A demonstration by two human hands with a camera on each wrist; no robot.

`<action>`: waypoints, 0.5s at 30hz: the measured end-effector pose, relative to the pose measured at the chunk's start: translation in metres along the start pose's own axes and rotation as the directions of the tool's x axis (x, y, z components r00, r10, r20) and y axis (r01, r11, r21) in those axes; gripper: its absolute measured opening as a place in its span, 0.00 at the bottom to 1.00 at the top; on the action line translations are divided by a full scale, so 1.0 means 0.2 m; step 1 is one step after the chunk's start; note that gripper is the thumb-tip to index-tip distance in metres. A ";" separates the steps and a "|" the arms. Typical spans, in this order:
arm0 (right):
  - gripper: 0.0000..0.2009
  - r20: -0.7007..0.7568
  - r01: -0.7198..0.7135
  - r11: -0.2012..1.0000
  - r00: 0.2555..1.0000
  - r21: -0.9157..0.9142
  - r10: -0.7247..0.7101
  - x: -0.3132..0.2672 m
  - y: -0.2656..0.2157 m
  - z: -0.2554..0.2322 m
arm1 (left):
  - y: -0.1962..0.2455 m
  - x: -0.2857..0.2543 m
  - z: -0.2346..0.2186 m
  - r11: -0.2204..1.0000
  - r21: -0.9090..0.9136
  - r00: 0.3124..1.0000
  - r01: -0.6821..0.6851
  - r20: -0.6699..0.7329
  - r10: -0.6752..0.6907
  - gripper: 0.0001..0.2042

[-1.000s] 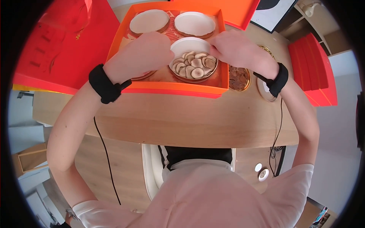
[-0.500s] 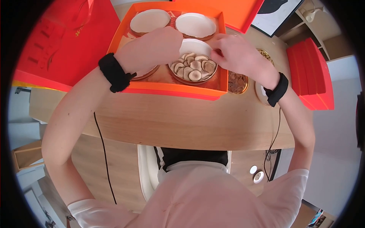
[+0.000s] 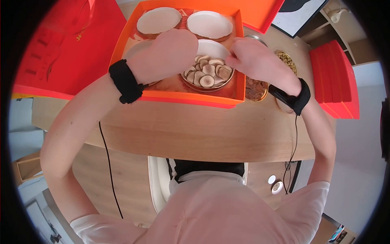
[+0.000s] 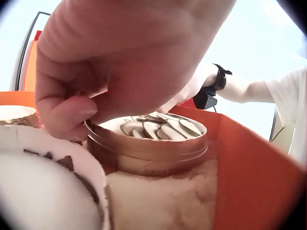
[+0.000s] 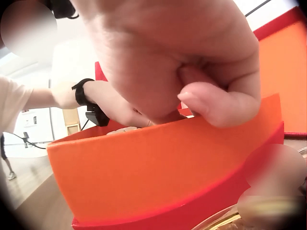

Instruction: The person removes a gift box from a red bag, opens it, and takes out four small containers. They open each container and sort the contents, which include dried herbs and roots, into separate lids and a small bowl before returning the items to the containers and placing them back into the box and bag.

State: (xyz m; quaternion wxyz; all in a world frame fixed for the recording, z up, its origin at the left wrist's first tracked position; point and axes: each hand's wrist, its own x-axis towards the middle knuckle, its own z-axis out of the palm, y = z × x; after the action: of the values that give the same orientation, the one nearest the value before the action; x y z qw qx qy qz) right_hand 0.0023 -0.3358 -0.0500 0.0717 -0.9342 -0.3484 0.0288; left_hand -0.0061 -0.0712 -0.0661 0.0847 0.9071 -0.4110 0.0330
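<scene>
**Two hands at a round tub [image 3: 214, 47] of pale slices [image 3: 208, 71]**

The tub stands near right inside an open orange box [image 3: 183, 96] on a wooden bench [image 3: 203, 130]. The left hand [image 3: 170, 55] has its grip closed, thumb and finger pinching the tub's rim. The right hand [image 3: 260, 59] curls its fingers beside the right rim (whether they hold anything, I cannot tell). Two white-topped containers [image 3: 209, 24] sit at the far side.

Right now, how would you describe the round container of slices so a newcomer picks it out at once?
Find the large, open orange box on the light wooden table. In its near right corner sits a round, white-lined container. Pale, dark-edged slices lie exposed inside it, while its two far neighbours show plain white tops.
</scene>
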 end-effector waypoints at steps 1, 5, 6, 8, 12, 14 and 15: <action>0.16 0.010 -0.004 1.000 1.000 -0.007 0.004 0.01 0.01 0.00 | -0.01 0.00 0.00 1.000 0.013 1.000 -0.010 0.009 0.009 0.10; 0.17 0.053 0.004 1.000 0.999 0.012 -0.004 0.01 0.03 -0.02 | 0.04 0.11 -0.05 0.985 0.063 0.977 0.159 0.132 -0.166 0.10; 0.17 0.033 0.018 1.000 0.999 0.006 -0.019 0.01 0.03 -0.01 | 0.06 0.13 -0.07 0.964 0.034 0.946 0.264 0.187 -0.266 0.10; 0.18 0.029 0.010 0.999 1.000 0.033 -0.011 0.01 0.04 -0.01 | 0.02 0.13 -0.05 0.967 0.062 0.960 0.245 0.120 -0.251 0.09; 0.20 0.121 -0.101 0.984 0.989 0.149 0.083 0.01 0.05 -0.08 | 0.03 0.19 -0.19 0.860 -0.134 0.845 0.492 0.312 -0.435 0.11; 0.20 0.124 -0.145 0.975 0.984 0.170 0.125 -0.01 0.03 -0.16 | 0.06 0.17 -0.29 0.816 -0.254 0.851 0.520 0.245 -0.466 0.12; 0.20 0.097 -0.155 0.974 0.985 0.166 0.140 -0.03 0.00 -0.22 | 0.06 0.16 -0.32 0.790 -0.313 0.850 0.527 0.211 -0.483 0.12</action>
State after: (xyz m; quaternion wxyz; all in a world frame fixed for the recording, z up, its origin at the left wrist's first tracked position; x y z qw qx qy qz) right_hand 0.0015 -0.3449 -0.0063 0.1354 -0.9456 -0.2770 0.1036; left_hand 0.0057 -0.0911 0.0023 0.2299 0.9530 -0.1564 -0.1208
